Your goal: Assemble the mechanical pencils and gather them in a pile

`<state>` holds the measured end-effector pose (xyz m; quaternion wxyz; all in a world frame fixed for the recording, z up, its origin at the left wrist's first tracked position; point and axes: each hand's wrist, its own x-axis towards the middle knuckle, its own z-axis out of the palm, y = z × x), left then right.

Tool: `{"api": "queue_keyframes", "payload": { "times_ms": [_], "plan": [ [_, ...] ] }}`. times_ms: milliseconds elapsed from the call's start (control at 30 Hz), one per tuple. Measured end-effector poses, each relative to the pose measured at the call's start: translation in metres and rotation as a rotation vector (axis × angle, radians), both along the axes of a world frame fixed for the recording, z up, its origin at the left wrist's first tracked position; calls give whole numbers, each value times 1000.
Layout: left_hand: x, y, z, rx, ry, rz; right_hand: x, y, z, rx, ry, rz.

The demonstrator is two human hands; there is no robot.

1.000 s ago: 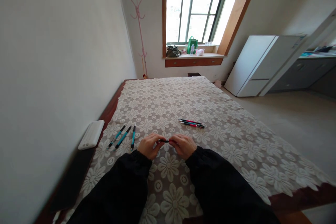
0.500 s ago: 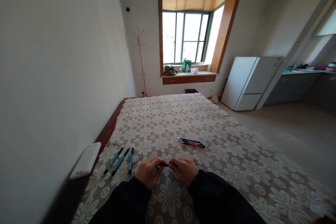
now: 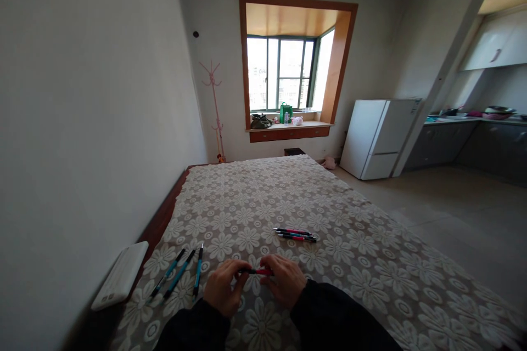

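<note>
A red and black pen (image 3: 259,271) lies level between my two hands, just above the flowered tablecloth (image 3: 263,312). My left hand (image 3: 225,284) pinches its black end, and my right hand (image 3: 285,278) is closed round the red end. Both tips of the pen are partly hidden by my fingers. To the left of my left hand, three teal and black pens (image 3: 180,273) lie apart, side by side. Beyond my right hand rests a small group of pens (image 3: 295,235), red, teal and black, close together.
On the left edge, against the wall, lies a white flat device (image 3: 120,275). A pink coat stand (image 3: 213,96) stands behind the table's far left corner. Bags, one of them green (image 3: 285,113), sit on the window sill. A white fridge (image 3: 368,140) stands at the right.
My hands have drawn slightly apart, so more of the pen's red part shows between them. The camera view has tilted up and shifted a little; the lying pens keep their places.
</note>
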<state>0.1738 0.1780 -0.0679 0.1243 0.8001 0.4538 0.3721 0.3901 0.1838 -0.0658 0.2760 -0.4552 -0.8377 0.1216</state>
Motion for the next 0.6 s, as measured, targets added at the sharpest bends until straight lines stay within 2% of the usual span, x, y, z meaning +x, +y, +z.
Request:
{"api": "queue_keyframes", "payload": {
  "times_ms": [200,433,600],
  "plan": [
    [0,-1,0,39,-16,16,1,1,1,95,-27,48],
    [0,0,7,128,198,-23,0,1,1,177,-70,80],
    [2,0,4,146,216,-47,0,1,0,188,-101,104]
  ]
}}
